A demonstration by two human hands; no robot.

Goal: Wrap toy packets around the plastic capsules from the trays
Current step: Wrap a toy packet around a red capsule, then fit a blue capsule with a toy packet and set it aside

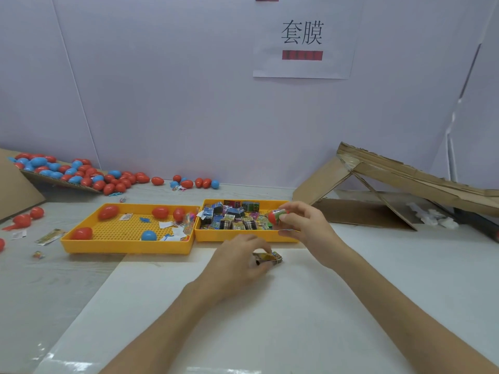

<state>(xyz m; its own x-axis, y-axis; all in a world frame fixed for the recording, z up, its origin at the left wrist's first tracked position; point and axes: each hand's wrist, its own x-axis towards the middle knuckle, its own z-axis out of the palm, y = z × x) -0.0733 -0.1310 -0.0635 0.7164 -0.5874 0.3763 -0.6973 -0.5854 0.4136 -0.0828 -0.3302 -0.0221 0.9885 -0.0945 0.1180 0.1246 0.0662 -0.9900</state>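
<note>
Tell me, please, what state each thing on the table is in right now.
right hand: grips the red capsule
red capsule: lifted, a packet wrapped round it
left hand: pinches the flat packet
flat packet: down on the table, not on a capsule
left tray: holds a few bare capsules
right tray: full of packets
cardboard box: collapsed, open

L grip (237,261) pinching pkt (271,257) on tbl (351,292) | R grip (302,225) holding wrapped capsule (276,215) by tray (210,236)
</note>
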